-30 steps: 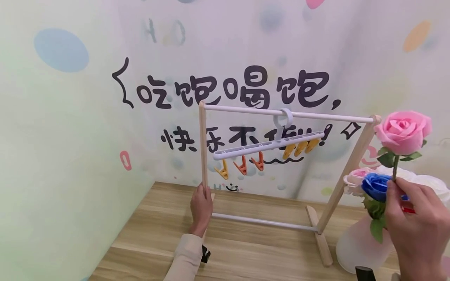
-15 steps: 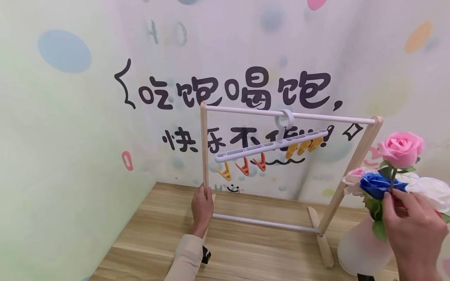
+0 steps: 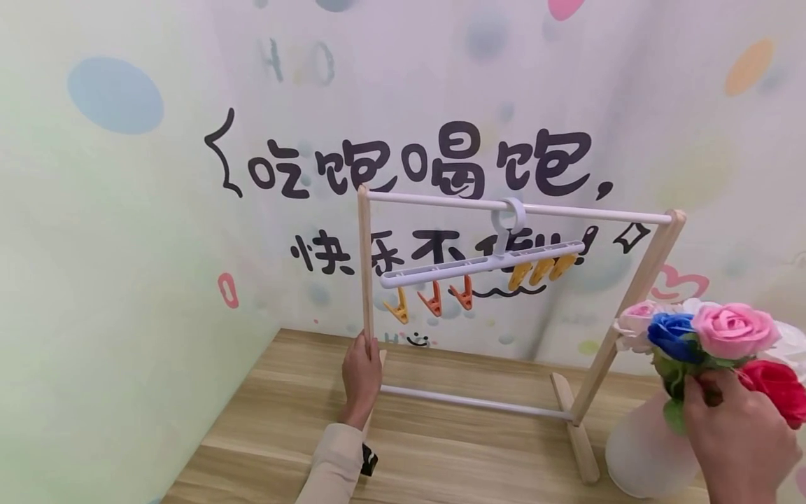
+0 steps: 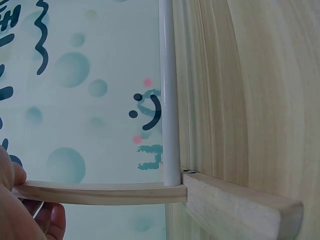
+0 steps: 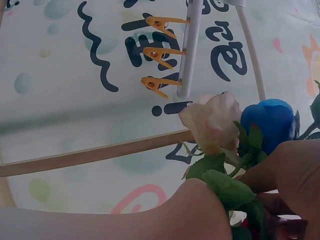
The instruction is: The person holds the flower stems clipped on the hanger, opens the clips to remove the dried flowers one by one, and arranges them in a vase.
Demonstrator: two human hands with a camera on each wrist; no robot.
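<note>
My left hand [image 3: 362, 371] grips the left wooden post [image 3: 365, 273] of a small garment rack; in the left wrist view the thumb and fingers [image 4: 54, 222] lie on either side of this post. At the right, my right hand [image 3: 743, 427] pinches a pink rose [image 3: 735, 330] below its bloom, above a pale vase [image 3: 648, 448]. Its stem is hidden behind the fingers. Around it are a blue rose [image 3: 672, 337], a red rose [image 3: 779, 392] and pale roses. Green leaves [image 5: 227, 190] crowd against the hand in the right wrist view.
From the rack's top rail [image 3: 585, 210] hangs a tilted white hanger [image 3: 441, 271] with orange clips [image 3: 431, 299] and yellow clips [image 3: 541, 271]. A lower rail [image 3: 472, 399] and right foot [image 3: 582, 448] stand near the vase. Behind the wooden table [image 3: 453, 455] is a printed wall.
My right hand has lowered the pink rose from above the bouquet down among the other blooms. The red rose now shows beside it. My left hand stays on the post.
</note>
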